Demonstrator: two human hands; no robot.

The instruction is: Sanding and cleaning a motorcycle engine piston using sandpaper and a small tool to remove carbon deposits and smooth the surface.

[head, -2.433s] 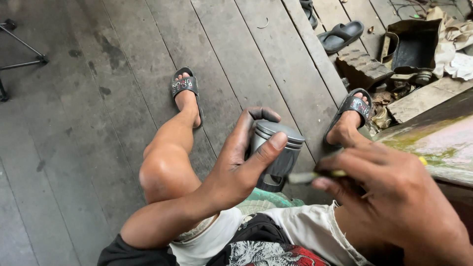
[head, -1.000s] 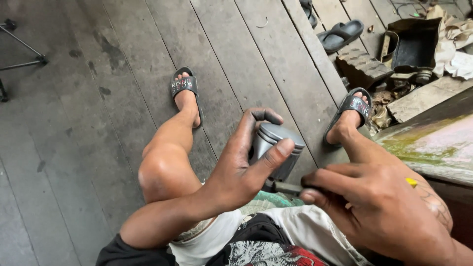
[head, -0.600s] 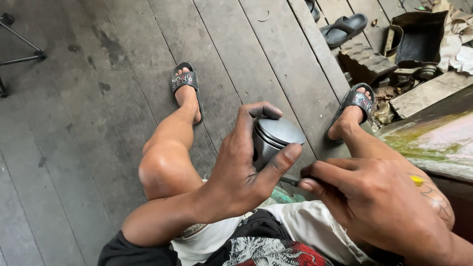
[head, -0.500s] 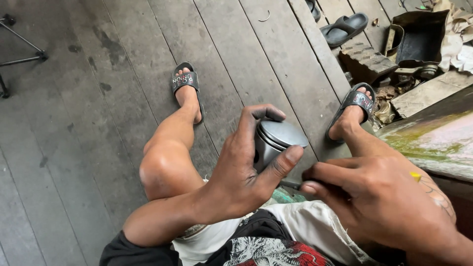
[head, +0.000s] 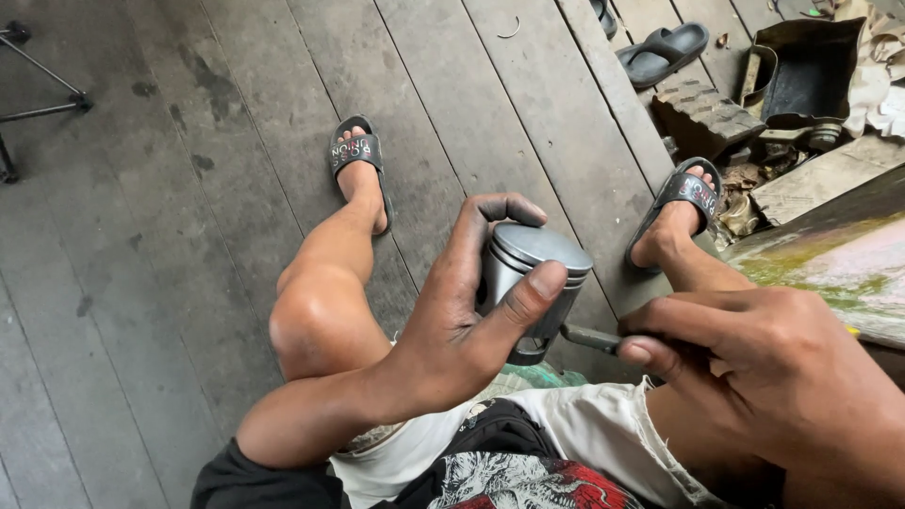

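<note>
The right hand [head: 754, 368] pinches a thin metal tool [head: 592, 338] whose tip touches the lower side of the grey piston [head: 528, 283], which the left hand [head: 462, 320] grips above the knees, so a slipping tip could jab that thumb.

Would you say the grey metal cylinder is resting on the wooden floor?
No, the left hand holds the grey metal cylinder up above the wooden floor.

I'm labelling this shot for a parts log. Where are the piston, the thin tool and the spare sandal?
piston [head: 542, 247], head view, on its flat crown.
thin tool [head: 589, 337], head view, on its shaft.
spare sandal [head: 667, 47], head view, on its strap.
</note>
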